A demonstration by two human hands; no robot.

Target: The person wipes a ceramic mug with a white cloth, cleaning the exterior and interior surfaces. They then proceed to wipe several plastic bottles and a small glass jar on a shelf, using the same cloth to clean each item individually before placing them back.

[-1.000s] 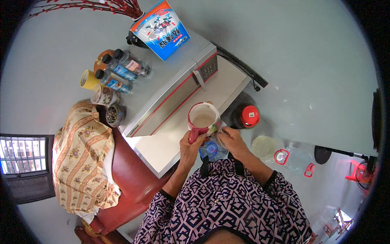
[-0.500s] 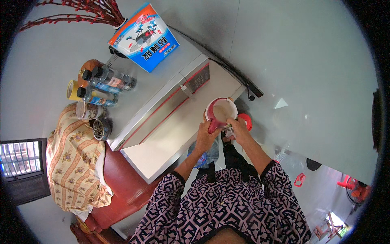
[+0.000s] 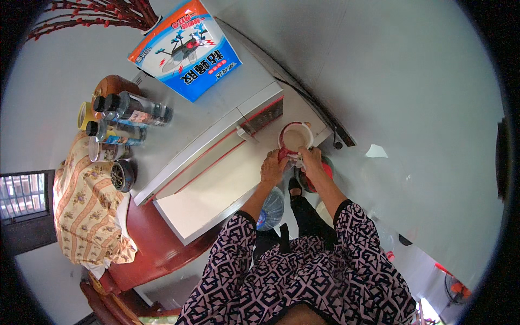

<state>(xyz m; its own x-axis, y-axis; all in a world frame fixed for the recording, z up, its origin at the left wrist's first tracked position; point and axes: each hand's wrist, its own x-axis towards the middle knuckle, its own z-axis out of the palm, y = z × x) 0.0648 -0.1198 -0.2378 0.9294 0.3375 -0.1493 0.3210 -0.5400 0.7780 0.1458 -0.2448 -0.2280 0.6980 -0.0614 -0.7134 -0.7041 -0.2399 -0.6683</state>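
Observation:
A red-and-white mug (image 3: 283,138) with pale insides is out in front of me, over the right end of the cabinet's lower shelf. I cannot tell whether it rests there. My left hand (image 3: 272,167) is closed on the mug's red handle at the near side. My right hand (image 3: 311,160) is closed beside the near right rim, with something pale and crumpled, perhaps a cloth or tissue, at its fingers. The mug's underside is hidden.
On the grey-topped cabinet (image 3: 179,127) at left stand a blue-and-orange box (image 3: 184,51), several dark-capped bottles (image 3: 142,111) and a round black container (image 3: 123,176). A large clear water bottle (image 3: 272,208) and a red-rimmed bucket (image 3: 327,169) are on the floor by my legs.
My hands and the mug have moved a little away from me, toward the cabinet. The view has shifted, showing more of the bucket and water bottle.

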